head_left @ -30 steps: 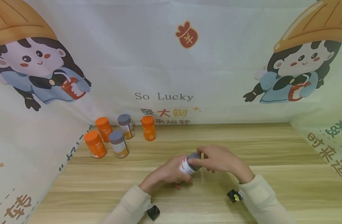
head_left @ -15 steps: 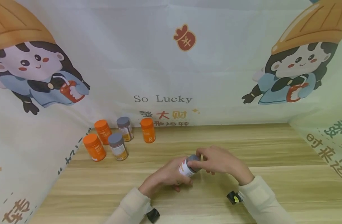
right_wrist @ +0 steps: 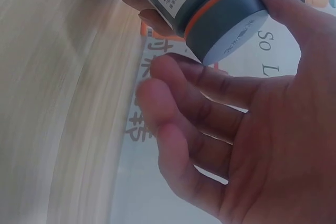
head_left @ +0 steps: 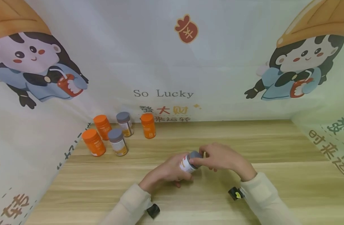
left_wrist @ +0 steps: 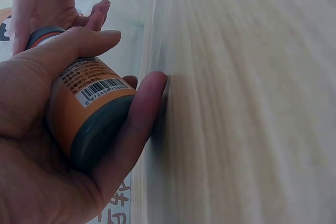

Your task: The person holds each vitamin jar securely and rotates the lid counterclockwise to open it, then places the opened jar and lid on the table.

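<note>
Tilted above the wooden table, a small bottle (head_left: 186, 164) has a white and orange label and a grey cap (head_left: 195, 154). My left hand (head_left: 172, 168) grips its body; in the left wrist view the thumb lies across the label, above a barcode and the dark base (left_wrist: 102, 135). At the upper end, my right hand (head_left: 222, 157) pinches the cap between thumb and index finger. The right wrist view shows the cap (right_wrist: 226, 24) on the neck, with an orange ring just behind it. The other right fingers are bent loosely, off the bottle.
At the back left stand two orange bottles (head_left: 93, 142) (head_left: 103, 127) beside two grey-capped bottles (head_left: 118, 142) (head_left: 125, 124). Another orange bottle (head_left: 148, 126) stands slightly to their right. A printed cloth (head_left: 222, 78) walls the table (head_left: 262, 143) at the back and sides.
The head view has tilted slightly, shifting the scene up in the picture. Both hands keep nearly the same hold on the bottle and its cap; the standing bottles stay in place.
</note>
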A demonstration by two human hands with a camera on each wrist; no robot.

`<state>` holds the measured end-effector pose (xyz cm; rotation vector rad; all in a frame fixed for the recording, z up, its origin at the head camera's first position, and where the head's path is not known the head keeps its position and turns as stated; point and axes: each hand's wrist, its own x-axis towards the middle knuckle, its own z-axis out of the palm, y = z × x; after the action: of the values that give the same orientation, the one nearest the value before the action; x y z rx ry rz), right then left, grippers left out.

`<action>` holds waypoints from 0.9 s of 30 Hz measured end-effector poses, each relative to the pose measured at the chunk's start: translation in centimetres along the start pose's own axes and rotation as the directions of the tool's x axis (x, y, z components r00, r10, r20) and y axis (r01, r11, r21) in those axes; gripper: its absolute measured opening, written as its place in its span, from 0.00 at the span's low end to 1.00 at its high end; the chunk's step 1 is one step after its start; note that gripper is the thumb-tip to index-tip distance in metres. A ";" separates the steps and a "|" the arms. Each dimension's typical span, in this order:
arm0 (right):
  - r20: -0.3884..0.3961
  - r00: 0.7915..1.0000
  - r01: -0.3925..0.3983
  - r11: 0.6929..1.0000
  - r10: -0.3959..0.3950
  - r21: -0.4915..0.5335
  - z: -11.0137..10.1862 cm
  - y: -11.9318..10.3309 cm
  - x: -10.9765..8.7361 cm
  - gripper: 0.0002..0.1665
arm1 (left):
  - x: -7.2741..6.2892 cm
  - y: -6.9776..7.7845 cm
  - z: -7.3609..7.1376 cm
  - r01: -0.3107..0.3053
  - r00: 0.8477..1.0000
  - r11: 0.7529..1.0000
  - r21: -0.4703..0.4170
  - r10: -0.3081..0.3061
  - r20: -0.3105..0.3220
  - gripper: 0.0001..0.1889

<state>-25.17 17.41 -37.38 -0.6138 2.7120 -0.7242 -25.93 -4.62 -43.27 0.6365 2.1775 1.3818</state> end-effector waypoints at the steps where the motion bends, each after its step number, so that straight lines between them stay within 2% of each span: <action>1: 0.006 1.000 0.003 1.000 -0.003 0.000 -0.1 0.0 0.0 0.27 | 0.0 0.0 0.0 -0.002 1.000 1.000 0.004 0.002 -0.002 0.24; 8: 0.044 0.997 0.059 0.998 -0.061 0.038 -0.3 0.2 0.0 0.27 | 0.0 0.1 -0.1 0.005 1.000 1.000 0.003 -0.005 0.001 0.26; 19: 0.006 1.000 0.016 1.000 -0.016 -0.009 -0.2 0.0 0.0 0.28 | 0.0 0.1 0.0 0.004 1.000 1.000 0.007 -0.004 -0.012 0.25; 27: 0.039 0.995 0.092 0.995 -0.093 0.042 -0.5 0.1 0.0 0.26 | 0.0 0.3 -0.1 0.011 1.000 1.000 0.011 -0.011 -0.015 0.25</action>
<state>-25.38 17.67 -37.03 -0.7407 2.6402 -0.7777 -25.92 -4.54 -42.93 0.6192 2.1985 1.3736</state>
